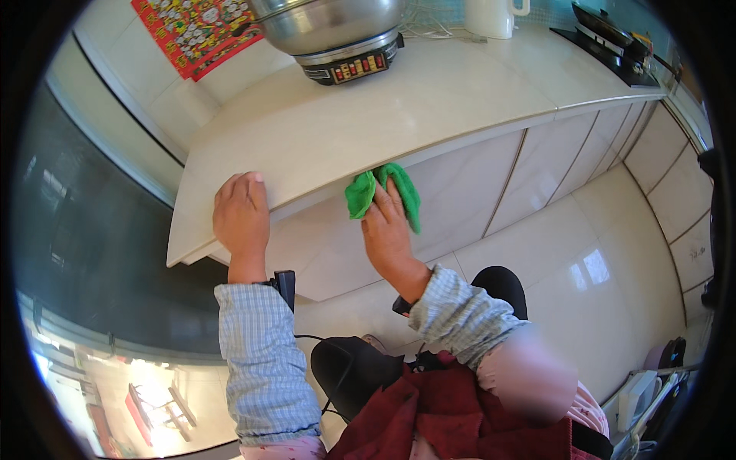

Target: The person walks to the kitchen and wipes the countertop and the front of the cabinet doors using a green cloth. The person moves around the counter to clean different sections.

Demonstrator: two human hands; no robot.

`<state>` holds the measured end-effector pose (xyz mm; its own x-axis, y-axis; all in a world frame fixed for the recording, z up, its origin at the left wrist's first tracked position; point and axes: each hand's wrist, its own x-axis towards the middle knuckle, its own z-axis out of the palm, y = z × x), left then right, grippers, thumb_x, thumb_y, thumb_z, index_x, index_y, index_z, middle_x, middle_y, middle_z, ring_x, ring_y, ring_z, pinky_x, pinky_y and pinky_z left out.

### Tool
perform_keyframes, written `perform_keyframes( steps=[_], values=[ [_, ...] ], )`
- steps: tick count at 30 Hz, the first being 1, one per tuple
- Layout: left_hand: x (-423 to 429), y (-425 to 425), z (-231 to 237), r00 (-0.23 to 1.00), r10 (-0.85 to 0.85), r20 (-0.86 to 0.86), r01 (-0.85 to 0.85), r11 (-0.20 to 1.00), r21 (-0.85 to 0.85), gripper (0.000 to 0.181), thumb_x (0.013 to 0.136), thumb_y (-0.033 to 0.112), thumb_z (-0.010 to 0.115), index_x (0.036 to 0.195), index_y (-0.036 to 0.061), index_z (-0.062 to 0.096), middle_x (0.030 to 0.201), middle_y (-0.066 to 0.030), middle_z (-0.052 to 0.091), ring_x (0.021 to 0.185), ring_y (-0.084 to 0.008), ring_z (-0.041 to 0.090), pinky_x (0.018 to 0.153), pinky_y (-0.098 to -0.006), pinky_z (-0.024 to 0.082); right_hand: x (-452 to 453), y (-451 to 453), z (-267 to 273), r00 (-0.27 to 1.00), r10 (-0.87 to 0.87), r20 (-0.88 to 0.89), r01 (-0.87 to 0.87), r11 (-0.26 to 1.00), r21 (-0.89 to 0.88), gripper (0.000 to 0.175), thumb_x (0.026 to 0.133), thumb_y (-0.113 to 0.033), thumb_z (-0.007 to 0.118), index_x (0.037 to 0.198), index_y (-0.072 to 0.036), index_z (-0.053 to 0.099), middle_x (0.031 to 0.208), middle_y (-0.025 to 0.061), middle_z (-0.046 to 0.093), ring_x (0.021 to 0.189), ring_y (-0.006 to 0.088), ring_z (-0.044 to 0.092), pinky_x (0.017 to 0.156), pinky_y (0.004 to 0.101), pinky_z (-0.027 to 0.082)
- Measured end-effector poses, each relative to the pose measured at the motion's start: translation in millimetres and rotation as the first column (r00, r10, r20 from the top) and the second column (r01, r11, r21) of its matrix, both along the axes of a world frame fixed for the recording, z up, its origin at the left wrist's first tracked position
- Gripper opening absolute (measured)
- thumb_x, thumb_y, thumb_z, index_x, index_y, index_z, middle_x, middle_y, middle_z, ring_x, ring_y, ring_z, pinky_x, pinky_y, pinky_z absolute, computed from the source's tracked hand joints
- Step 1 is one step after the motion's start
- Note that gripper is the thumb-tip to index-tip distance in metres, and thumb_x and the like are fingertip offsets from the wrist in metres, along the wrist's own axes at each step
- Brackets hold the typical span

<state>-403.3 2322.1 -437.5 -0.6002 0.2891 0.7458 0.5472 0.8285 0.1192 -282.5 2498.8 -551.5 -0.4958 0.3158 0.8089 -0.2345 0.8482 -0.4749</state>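
My right hand [388, 230] holds a green cloth [405, 192] against the pale cabinet front [454, 178], just below the countertop's front edge. Part of the cloth bunches to the left of the fingers, and the rest hangs down on the right. My left hand [241, 215] rests at the near left edge of the cream countertop [345, 126], its fingers curled and nothing seen in it. Its palm side is hidden.
A large metal electric pot [339, 34] stands on the countertop, with a white kettle [489, 17] and cables [425, 29] behind. Farther right, a pan [601, 23] sits on a black gas stove [609, 57]. A dark glass panel [115, 230] borders the counter's left end. My knees are below.
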Motion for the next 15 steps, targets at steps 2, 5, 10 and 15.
perform_keyframes(
  steps=[2, 5, 10, 15],
  values=[
    [11.9, -6.0, 1.5, 0.992, -0.107, -0.067, 0.111, 0.992, 0.062, 0.028, 0.100, 0.030, 0.054, 0.106, 0.0070, 0.070, 0.114, -0.0091, 0.068, 0.110, -0.0291, 0.061, 0.094, -0.0412, 0.048, 14.6, 6.7, 3.5, 0.982, 0.168, -0.081, -0.179, 0.974, -0.141, 0.045, 0.088, 0.005, 0.058, 0.132, 0.002, 0.056, 0.138, 0.0202, 0.054, 0.130, 0.0439, 0.049, 0.112, 0.0481, 0.037],
    [46.1, -13.8, -9.4, 0.945, -0.260, -0.198, 0.305, 0.919, 0.249, 0.024, 0.098, 0.025, 0.060, 0.108, 0.0041, 0.068, 0.111, -0.0124, 0.067, 0.109, -0.0293, 0.061, 0.095, -0.0418, 0.048, 41.5, 16.7, 7.7, 0.881, 0.434, -0.188, -0.452, 0.654, -0.606, 0.036, 0.099, -0.001, 0.049, 0.134, -0.001, 0.055, 0.128, 0.0162, 0.063, 0.119, 0.0292, 0.059, 0.104, 0.0365, 0.046],
    [150.6, -8.8, -100.1, 0.279, -0.756, 0.592, -0.200, 0.558, 0.806, 0.050, 0.102, 0.048, 0.052, 0.128, 0.0063, 0.059, 0.122, -0.0101, 0.063, 0.111, -0.0228, 0.061, 0.093, -0.0410, 0.051, 79.0, 5.4, 14.7, 0.665, 0.680, -0.308, -0.461, 0.050, -0.886, 0.034, 0.105, -0.008, 0.039, 0.135, -0.001, 0.053, 0.127, 0.0114, 0.063, 0.111, 0.0172, 0.060, 0.098, 0.0301, 0.048],
    [182.2, -10.8, -153.0, -0.064, -0.972, -0.227, -0.652, -0.132, 0.747, 0.064, 0.099, 0.060, 0.050, 0.138, 0.0096, 0.048, 0.133, -0.0124, 0.056, 0.120, -0.0279, 0.058, 0.098, -0.0465, 0.051, 111.3, -42.3, 18.7, 0.431, 0.876, 0.216, -0.555, 0.447, -0.702, 0.033, 0.099, -0.001, 0.048, 0.129, -0.003, 0.060, 0.125, 0.0128, 0.064, 0.122, 0.0228, 0.057, 0.103, 0.0353, 0.045]
  ],
)
